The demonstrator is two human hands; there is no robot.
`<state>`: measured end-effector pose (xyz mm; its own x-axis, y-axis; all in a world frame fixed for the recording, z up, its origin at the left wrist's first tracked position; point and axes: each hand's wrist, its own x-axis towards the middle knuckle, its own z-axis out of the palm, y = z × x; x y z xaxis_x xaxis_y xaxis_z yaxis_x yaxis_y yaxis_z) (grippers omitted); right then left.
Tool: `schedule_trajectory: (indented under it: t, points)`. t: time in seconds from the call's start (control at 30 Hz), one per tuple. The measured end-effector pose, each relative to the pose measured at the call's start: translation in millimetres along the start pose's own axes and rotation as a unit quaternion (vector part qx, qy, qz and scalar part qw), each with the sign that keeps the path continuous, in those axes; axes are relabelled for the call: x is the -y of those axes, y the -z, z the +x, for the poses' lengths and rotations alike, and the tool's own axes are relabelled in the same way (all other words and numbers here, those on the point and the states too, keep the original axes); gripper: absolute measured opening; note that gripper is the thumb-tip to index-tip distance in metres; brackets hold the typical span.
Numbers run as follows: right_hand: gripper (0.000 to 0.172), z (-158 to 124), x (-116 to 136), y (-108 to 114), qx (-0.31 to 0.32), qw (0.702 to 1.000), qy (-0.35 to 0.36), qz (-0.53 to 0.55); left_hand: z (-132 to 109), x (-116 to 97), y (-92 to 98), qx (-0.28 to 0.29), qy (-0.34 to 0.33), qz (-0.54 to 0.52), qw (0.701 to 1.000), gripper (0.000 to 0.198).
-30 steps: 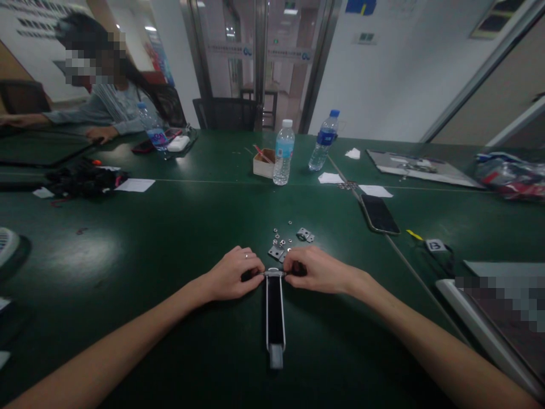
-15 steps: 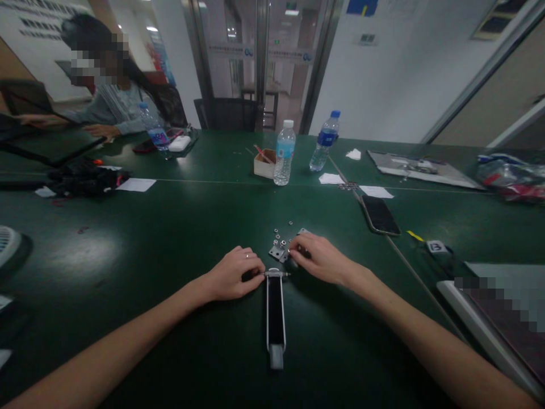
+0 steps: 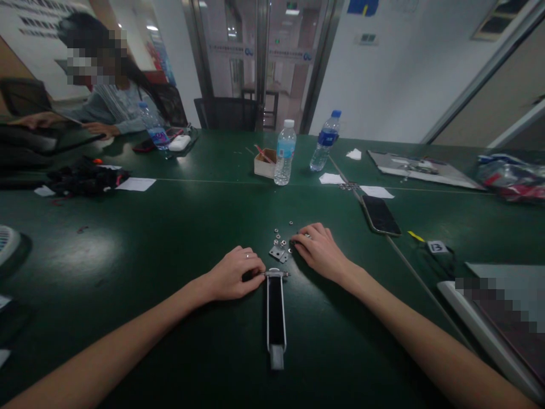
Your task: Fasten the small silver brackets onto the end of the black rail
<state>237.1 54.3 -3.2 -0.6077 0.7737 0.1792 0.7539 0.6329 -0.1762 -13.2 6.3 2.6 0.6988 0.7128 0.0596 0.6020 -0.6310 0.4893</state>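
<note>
A long narrow metal frame [image 3: 269,318] with a dark inside lies on the green table, a thin bolt [image 3: 281,274] running crosswise through its far end. The fingers of my left hand [image 3: 236,274] pinch the bolt's left end. Just beyond the frame are a small metal bracket [image 3: 277,253] and several loose nuts [image 3: 283,243]. My right hand [image 3: 319,250] is right of these parts, its fingers curled together at the table; what they hold, if anything, is hidden.
Farther back stand a small box [image 3: 264,167], a clear bottle [image 3: 285,156] and a blue-labelled bottle [image 3: 326,142]. A phone [image 3: 380,215] and a laptop [image 3: 481,329] lie to the right. A person [image 3: 114,102] sits at the far left.
My right hand has moved slightly away from me and to the right, uncovering more of the table beside the bracket. My left hand and the frame have stayed in place.
</note>
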Motion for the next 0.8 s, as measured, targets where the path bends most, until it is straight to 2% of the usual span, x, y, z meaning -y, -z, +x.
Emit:
schedule_trajectory:
  t: [0.13,0.33,0.43,0.6,0.8]
  points:
    - [0.017,1.9,-2.1,6.5,0.038,0.999,-0.021,0.011,-0.5,0.0,0.1,-0.003,-0.004,-0.004,1.000,0.013]
    - [0.015,0.2,4.1,17.4,0.117,0.992,-0.041,0.032,-0.8,1.0,-1.4,-0.008,-0.002,-0.003,1.000,0.013]
    - [0.009,-0.4,13.2,25.7,0.140,0.989,-0.014,0.055,-0.8,1.8,-2.3,-0.009,-0.005,0.004,1.000,0.012]
    - [0.011,-1.4,27.5,40.2,0.187,0.969,0.011,0.159,-0.8,1.3,-2.5,-0.012,-0.006,0.011,1.000,0.011]
    - [0.007,-2.2,28.7,42.1,0.199,0.959,0.038,0.197,-0.6,0.4,-2.0,-0.010,-0.005,0.007,1.000,0.012]
